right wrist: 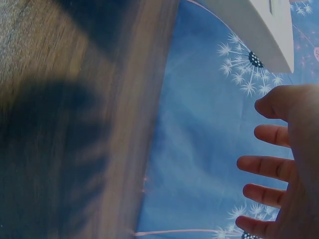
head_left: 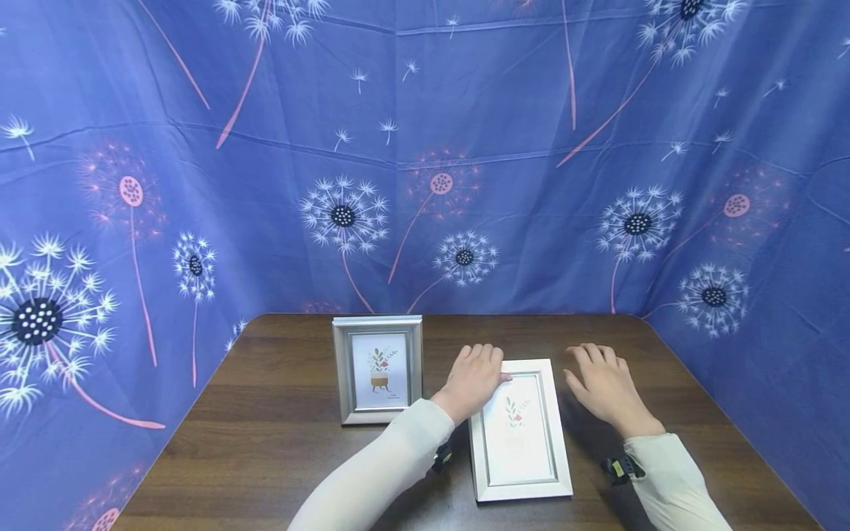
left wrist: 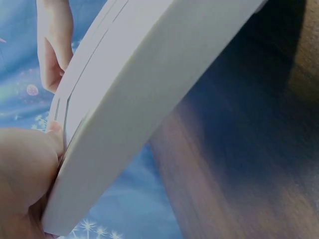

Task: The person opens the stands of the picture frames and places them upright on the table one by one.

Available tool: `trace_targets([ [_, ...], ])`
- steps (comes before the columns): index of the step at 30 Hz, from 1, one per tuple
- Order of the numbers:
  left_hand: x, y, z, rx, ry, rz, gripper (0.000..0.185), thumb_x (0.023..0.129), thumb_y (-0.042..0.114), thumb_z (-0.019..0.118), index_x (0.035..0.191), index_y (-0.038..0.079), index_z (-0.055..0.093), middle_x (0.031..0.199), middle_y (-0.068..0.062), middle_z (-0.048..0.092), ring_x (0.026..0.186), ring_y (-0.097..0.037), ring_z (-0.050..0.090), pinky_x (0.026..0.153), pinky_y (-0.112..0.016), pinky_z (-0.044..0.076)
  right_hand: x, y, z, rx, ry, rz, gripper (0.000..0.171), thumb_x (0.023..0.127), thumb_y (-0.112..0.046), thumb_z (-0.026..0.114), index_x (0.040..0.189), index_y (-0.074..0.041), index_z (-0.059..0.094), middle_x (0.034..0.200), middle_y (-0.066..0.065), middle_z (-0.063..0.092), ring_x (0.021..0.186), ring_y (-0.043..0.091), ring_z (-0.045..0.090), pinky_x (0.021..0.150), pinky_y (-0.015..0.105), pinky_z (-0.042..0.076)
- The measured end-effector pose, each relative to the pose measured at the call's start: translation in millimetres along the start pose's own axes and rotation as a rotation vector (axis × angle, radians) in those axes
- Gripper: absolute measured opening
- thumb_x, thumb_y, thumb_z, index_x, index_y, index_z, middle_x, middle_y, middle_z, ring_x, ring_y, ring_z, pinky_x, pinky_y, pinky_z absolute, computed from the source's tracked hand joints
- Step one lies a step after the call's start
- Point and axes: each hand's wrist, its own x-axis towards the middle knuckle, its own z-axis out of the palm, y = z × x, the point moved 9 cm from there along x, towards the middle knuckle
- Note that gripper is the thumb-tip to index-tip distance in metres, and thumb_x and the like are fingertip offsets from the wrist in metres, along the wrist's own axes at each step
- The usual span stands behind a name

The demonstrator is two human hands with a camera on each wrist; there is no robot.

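My left hand (head_left: 473,380) grips a white picture frame (head_left: 521,457) by its upper left corner, with the thumb over the front border. The frame leans back, its pale plant print facing up. In the left wrist view, the frame's thick side edge (left wrist: 119,114) runs diagonally upward from the left hand (left wrist: 25,169), above the tabletop. To the right of the frame, my right hand (head_left: 607,391) hovers with fingers spread and slightly bent, holding nothing. A gap separates that hand (right wrist: 304,159) from the frame's corner (right wrist: 279,55) in the right wrist view.
A silver picture frame (head_left: 341,369) with a potted-plant print stands upright on the brown wooden table (head_left: 265,428), left of my left hand. Blue cloth (head_left: 531,184) with dandelion patterns hangs behind the table and along both sides. Both wrists wear dark straps.
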Motion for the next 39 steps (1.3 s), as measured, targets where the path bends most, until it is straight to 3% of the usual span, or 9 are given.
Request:
trace_targets([
  [15, -2.3, 8.5, -22.3, 0.093, 0.060, 0.028, 0.038, 0.103, 0.049, 0.041, 0.103, 0.015, 0.060, 0.089, 0.003, 0.055, 0.083, -0.013, 0.054, 0.067, -0.024, 0.037, -9, 6, -15, -0.003, 0.069, -0.026, 0.035, 0.091, -0.018, 0.061, 0.120, 0.001, 0.055, 0.122, 0.028, 0.052, 0.112, 0.051, 0.044, 0.085, 0.067, 0.036],
  [23, -3.2, 9.9, -24.6, 0.114, 0.079, 0.033, 0.038, 0.103, 0.048, 0.042, 0.103, 0.015, 0.061, 0.088, 0.003, 0.055, 0.081, -0.013, 0.053, 0.065, -0.024, 0.036, -12, 6, -17, -0.002, 0.096, -0.037, 0.034, 0.090, -0.018, 0.062, 0.119, 0.001, 0.056, 0.122, 0.029, 0.052, 0.111, 0.051, 0.044, 0.084, 0.067, 0.036],
  [30, -4.0, 8.4, -28.2, 0.073, 0.068, 0.045, 0.039, 0.103, 0.049, 0.041, 0.103, 0.015, 0.061, 0.090, 0.003, 0.055, 0.082, -0.012, 0.053, 0.067, -0.025, 0.036, -11, 7, -19, 0.006, 0.113, -0.059, 0.034, 0.089, -0.016, 0.063, 0.118, -0.001, 0.056, 0.123, 0.028, 0.053, 0.112, 0.050, 0.045, 0.085, 0.066, 0.037],
  [39, -5.3, 5.5, -49.9, 0.023, 0.139, 0.083, 0.035, 0.103, 0.048, 0.044, 0.098, 0.017, 0.060, 0.085, 0.005, 0.051, 0.077, -0.011, 0.048, 0.066, -0.025, 0.033, -10, 4, -27, 0.057, 0.166, -0.170, 0.036, 0.083, -0.012, 0.069, 0.117, -0.003, 0.059, 0.119, 0.025, 0.057, 0.109, 0.048, 0.048, 0.081, 0.065, 0.038],
])
